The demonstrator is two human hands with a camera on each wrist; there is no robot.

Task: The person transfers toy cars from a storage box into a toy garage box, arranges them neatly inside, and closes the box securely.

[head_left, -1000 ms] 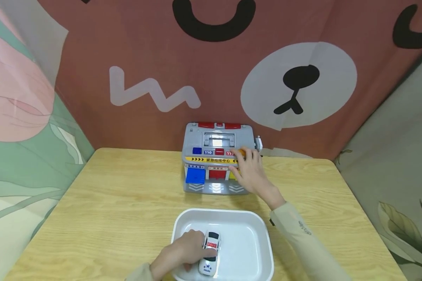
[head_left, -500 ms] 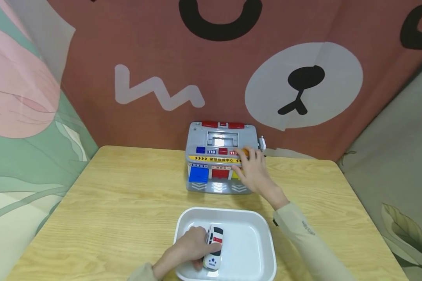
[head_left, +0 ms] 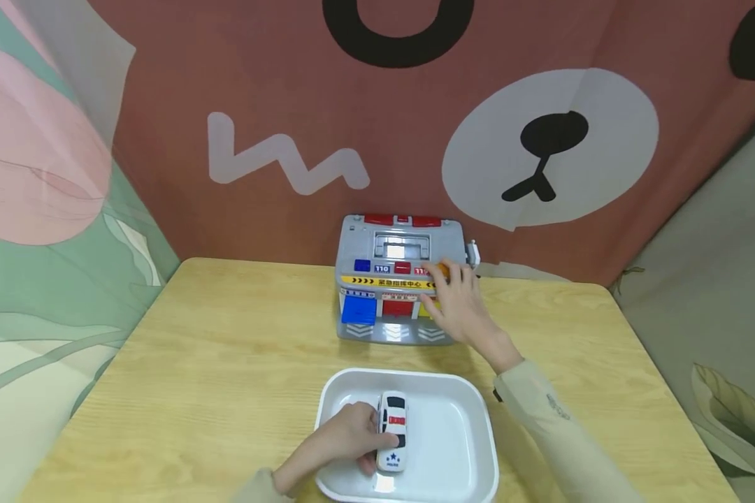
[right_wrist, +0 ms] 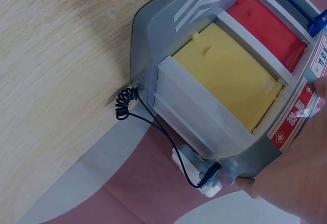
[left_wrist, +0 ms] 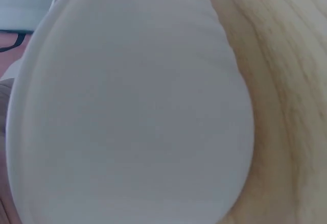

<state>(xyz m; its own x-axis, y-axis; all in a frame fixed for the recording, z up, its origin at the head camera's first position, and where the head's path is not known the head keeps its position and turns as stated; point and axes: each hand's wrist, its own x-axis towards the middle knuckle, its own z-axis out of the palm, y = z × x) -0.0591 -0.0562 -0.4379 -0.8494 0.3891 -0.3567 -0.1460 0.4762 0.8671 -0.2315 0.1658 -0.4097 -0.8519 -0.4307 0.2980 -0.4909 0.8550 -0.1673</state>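
Note:
My left hand (head_left: 352, 434) holds a white toy police car (head_left: 395, 412) over the white tray (head_left: 489, 433), with the thumb across its rear part. The car has a red roof light, dark windows and blue stars. Farther back stands a grey toy emergency station (head_left: 386, 283). My right hand (head_left: 468, 307) grips its front right roof edge, fingers on top by an orange button (head_left: 443, 268) and thumb on the front. In the right wrist view the red door (right_wrist: 268, 27) and yellow door (right_wrist: 230, 73) are down. A blue door (head_left: 358, 310) sits at the left.
The wooden table (head_left: 239, 349) carries the tray in front and the station near its back edge. Behind hangs a printed bear curtain (head_left: 277, 77). At the station's right side are a white handset (head_left: 473, 254) and a coiled black cord (right_wrist: 125, 103).
My left hand and the police car have moved forward and slightly right over the tray, and the car points straighter ahead. My right hand stays on the station. The head view has shifted slightly.

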